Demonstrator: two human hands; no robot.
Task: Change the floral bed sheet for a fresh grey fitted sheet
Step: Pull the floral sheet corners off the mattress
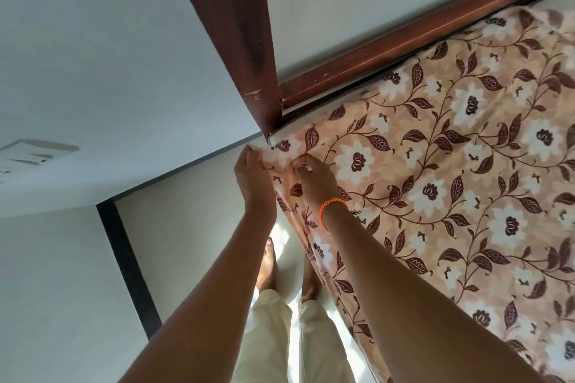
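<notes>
The floral bed sheet (435, 165), peach with white flowers and brown leaves, covers the mattress from the centre to the right of the view. At the bed's near corner by the wooden post, my left hand (253, 177) grips the bunched corner of the sheet from the outer side. My right hand (314, 176), with an orange band at the wrist, pinches a fold of the same corner on top of the mattress. The two hands are almost touching. No grey fitted sheet is in view.
A dark wooden bedpost (236, 40) rises just above the hands, joined to a wooden headboard rail (420, 28) along the white wall. My bare feet (267, 264) stand on pale floor beside the bed. A dark skirting strip (130, 264) runs along the left wall.
</notes>
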